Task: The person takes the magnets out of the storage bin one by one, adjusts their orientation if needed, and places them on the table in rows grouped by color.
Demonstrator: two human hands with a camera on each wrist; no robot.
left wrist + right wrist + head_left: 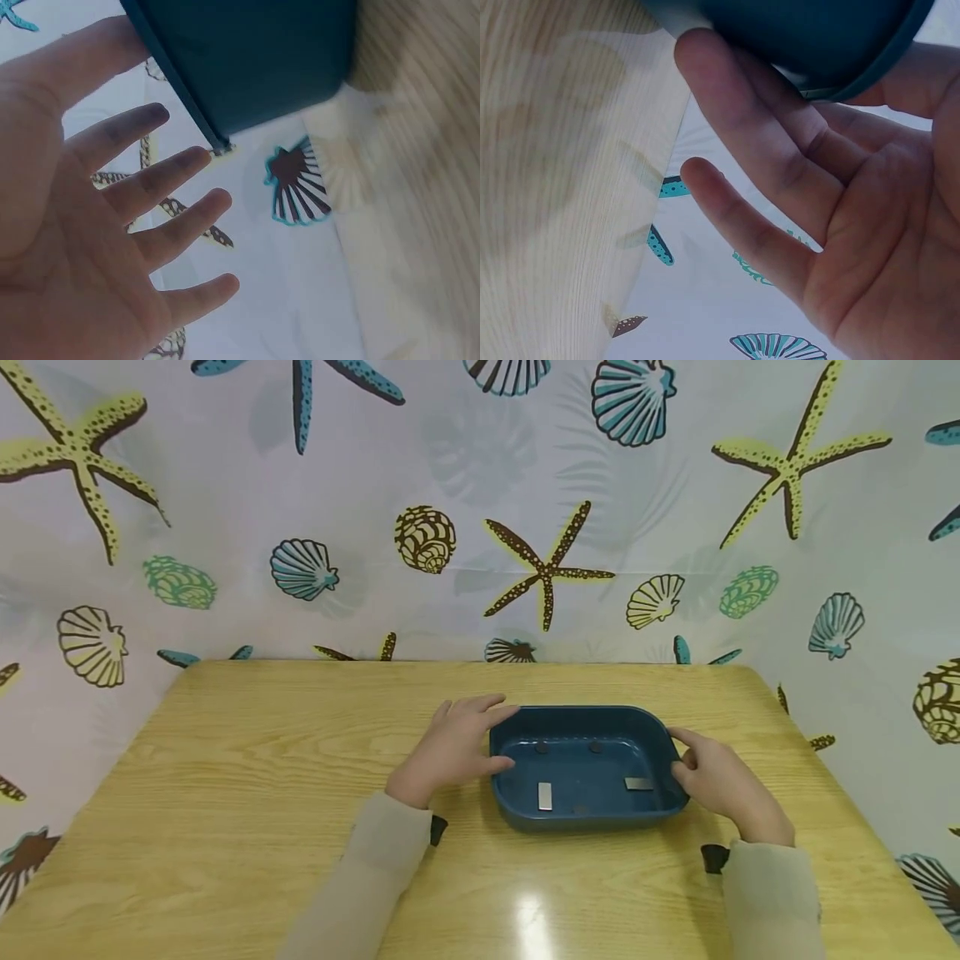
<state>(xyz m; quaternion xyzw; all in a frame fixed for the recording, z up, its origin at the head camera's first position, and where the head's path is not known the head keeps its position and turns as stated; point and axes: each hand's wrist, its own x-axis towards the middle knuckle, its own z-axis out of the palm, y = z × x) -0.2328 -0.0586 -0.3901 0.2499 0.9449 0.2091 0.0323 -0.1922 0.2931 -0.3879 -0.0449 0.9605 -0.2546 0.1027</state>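
Note:
A dark blue plastic tub [592, 821] with rounded corners stands on the wooden table. On its floor lie two small silvery rectangular pieces, one at the front left [544, 796] and one at the right [638, 783], along with a few dark round spots. My right hand [723, 781] grips the right end, thumb over the rim and fingers against the outer wall. At the left end is my left hand [450, 747], its fingers spread and fairly straight. Its thumb reaches over the tub's rim [176, 82]; whether it touches is unclear.
The pale wooden table [247, 793] extends to both sides of the tub. Behind and beside it hangs a white cloth [360, 485] printed with shells and starfish. A dark band piece [715, 858] shows at the right wrist, another [438, 830] at the left.

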